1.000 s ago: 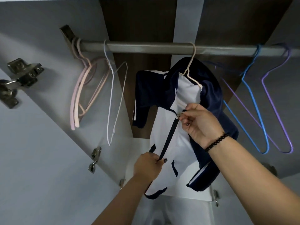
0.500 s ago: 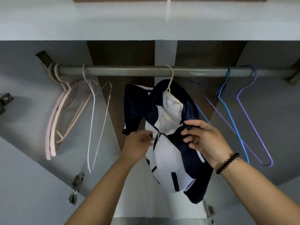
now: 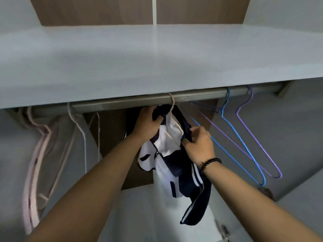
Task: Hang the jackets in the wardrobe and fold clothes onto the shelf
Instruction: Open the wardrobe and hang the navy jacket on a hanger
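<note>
Both hands (image 3: 146,124) now up at jacket (image 3: 174,154) collar.

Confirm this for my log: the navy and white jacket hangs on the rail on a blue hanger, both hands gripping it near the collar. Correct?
Not quite. The head view shows the jacket on a cream hanger, not a blue one; the blue hanger hangs bare to its right. The rest holds: it hangs on the rail, left hand and right hand gripping near the collar.

Grey shelf board (image 3: 157,63) overhangs the metal hanging rail (image 3: 132,100), blocking reach from above. Pink plastic hangers (image 3: 35,165) and white wire hangers (image 3: 83,137) crowd rail's left; blue wire hanger (image 3: 244,147) and purple wire hanger (image 3: 258,144) crowd right. Navy-and-white zip jacket (image 3: 174,165) fills the middle, open gaps either side.
</note>
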A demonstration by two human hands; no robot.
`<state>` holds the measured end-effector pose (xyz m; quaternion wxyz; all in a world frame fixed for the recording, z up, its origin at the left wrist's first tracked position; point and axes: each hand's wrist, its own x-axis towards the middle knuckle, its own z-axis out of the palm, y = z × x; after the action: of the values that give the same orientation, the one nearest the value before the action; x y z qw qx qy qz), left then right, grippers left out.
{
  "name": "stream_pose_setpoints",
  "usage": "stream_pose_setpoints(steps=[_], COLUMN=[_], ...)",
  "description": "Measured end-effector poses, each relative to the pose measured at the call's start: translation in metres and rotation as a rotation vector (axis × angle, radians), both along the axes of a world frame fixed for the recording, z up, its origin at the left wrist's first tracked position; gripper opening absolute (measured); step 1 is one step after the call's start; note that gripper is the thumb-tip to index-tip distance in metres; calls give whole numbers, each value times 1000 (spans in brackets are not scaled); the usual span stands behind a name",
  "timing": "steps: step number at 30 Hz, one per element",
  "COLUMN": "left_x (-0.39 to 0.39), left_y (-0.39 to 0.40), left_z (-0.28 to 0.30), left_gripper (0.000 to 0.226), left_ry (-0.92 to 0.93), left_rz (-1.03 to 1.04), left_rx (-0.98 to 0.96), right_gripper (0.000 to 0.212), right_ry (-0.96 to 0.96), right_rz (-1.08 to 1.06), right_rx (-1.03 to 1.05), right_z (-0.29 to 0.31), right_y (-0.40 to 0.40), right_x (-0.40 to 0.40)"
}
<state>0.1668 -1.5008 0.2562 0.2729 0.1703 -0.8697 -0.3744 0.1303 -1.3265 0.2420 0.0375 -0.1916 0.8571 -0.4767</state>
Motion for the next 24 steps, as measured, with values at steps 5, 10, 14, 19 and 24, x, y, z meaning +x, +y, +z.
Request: stream_pose_setpoints(steps=[5, 10, 14, 19, 24], left_x=[-4, 2, 3, -4, -9], left_y=[-2, -15, -25, -32, -36], left_z=[-8, -17, -14, -12, -4], left_gripper=[28, 31, 40, 36, 44], left_ry=[20, 183, 154, 121, -113], left_rz=[-7, -38, -85, -22, -32], left_rx=[137, 253, 220, 52, 84], right_gripper=[19, 39, 28, 15, 24], right_ry=[220, 184, -240, -753, -809], right_rz=[-94, -50, 21, 175, 111], right_rx=[173, 105, -188, -249, -151], right_z=[-4, 14, 31, 36, 34], right_y=[-7, -4, 5, 6, 0], right_x=[-9, -20, -38, -53, -58])
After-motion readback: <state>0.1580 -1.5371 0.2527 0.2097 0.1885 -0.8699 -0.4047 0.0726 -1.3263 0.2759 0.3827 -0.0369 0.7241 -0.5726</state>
